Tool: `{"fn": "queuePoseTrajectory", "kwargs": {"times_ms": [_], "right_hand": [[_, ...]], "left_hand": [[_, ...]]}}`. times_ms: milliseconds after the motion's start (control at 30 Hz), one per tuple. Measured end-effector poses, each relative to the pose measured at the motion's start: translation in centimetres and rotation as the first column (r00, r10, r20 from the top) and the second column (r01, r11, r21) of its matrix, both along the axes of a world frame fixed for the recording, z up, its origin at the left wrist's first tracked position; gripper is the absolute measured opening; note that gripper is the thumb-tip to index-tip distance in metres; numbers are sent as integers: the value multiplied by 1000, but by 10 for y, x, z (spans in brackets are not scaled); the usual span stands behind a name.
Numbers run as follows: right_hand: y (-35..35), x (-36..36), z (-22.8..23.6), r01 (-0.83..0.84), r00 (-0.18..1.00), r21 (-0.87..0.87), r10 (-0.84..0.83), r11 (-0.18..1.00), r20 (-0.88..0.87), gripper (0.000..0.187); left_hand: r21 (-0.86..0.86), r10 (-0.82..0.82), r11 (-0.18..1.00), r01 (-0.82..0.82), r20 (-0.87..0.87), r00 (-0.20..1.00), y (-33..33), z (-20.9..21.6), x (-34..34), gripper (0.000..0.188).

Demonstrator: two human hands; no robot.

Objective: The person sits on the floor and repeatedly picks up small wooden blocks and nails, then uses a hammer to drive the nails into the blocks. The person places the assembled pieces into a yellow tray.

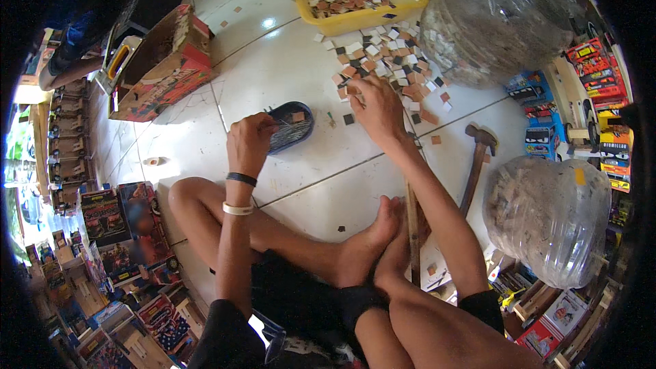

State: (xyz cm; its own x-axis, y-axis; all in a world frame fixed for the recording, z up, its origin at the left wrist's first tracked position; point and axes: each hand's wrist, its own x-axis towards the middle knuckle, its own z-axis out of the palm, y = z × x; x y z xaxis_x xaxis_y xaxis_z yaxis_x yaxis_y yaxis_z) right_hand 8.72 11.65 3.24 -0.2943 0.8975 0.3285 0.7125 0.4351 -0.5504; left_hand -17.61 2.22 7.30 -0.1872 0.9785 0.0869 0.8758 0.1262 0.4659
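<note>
My left hand is at the left rim of a dark blue oval dish, its fingertips pinched together. Whatever it may hold is too small to make out. Thin metal nails lie in the dish, with a small brown square piece among them. Over the near left edge of a spread of small square pieces in brown, white and black is my right hand. Its fingers are curled with thumb and fingertips close together. A brown square shows right by them, but I cannot tell whether it is gripped.
A yellow tub of similar squares stands at the far side. A hammer lies right of my right forearm, near large clear plastic containers. Wooden toy trucks crowd the left; an open cardboard box sits far left.
</note>
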Motion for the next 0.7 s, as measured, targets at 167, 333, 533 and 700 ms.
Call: {"fn": "queuePoseTrajectory", "kwargs": {"times_ms": [167,333,533,700], "right_hand": [[15,-1,-19,-35,995,-60,40,998,94,20],[18,-4,-24,-68,991,89,57,994,123,14],[1,-3,-12,-9,992,37,13,999,-126,15],[-47,15,-11,-10,920,-367,-135,930,-368,20]], "left_hand": [[112,121,982,-151,235,964,-10,-1,3,5],[85,85,955,-285,841,535,-8,-3,14,10],[-28,76,957,-289,985,154,-13,3,43,11],[-103,119,961,-257,992,49,-23,-7,73,43]]}}
